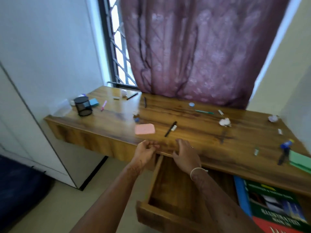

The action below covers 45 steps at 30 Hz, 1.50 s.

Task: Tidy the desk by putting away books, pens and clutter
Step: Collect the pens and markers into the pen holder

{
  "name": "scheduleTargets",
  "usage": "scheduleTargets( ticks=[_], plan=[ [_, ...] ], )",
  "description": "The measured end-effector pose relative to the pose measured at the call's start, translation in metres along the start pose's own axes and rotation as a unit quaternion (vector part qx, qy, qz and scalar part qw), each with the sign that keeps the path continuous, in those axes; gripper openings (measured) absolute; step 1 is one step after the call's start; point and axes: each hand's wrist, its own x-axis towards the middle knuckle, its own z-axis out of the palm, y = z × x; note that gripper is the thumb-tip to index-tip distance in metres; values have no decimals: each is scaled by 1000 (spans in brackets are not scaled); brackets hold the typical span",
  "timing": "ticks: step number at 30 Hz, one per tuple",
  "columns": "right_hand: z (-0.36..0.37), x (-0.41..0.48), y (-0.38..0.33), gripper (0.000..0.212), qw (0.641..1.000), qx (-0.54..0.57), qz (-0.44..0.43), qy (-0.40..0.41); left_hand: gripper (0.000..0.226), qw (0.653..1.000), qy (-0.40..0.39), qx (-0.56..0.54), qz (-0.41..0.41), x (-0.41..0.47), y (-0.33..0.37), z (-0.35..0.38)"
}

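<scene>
A wooden desk carries scattered clutter: a black pen, a pink sticky pad, a green pen, crumpled paper, a pink marker and a black mesh pen cup. Below the front edge an open wooden drawer looks bare inside. My left hand hovers at the desk's front edge with fingers loosely curled, holding nothing that I can see. My right hand lies over the edge above the drawer, fingers relaxed.
Books lie in a stack at the lower right beside the drawer. A green folder and a blue glue bottle sit at the desk's right end. A white cabinet stands left; a purple curtain hangs behind.
</scene>
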Motion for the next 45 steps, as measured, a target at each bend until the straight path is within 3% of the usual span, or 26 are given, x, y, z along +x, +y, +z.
scheduleTargets(
  ticks=[10, 20, 26, 38, 45],
  plan=[
    [105, 109, -198, 47, 996, 55, -58, -40, 19, 993, 88, -65, -35, 75, 10, -213],
    [181, 184, -331, 40, 987, 91, -115, -59, 23, 978, 185, -77, -56, 124, 8, -332],
    [205, 242, -372, 40, 986, 107, -124, -41, 24, 980, 179, -71, -56, 158, 5, -362],
    [258, 358, -406, 79, 984, 10, -135, -113, 24, 970, 189, -116, -103, 239, -9, -401],
    [274, 371, -397, 77, 985, 25, -135, -100, 22, 962, 193, -155, -115, 263, -23, -405]
  ],
)
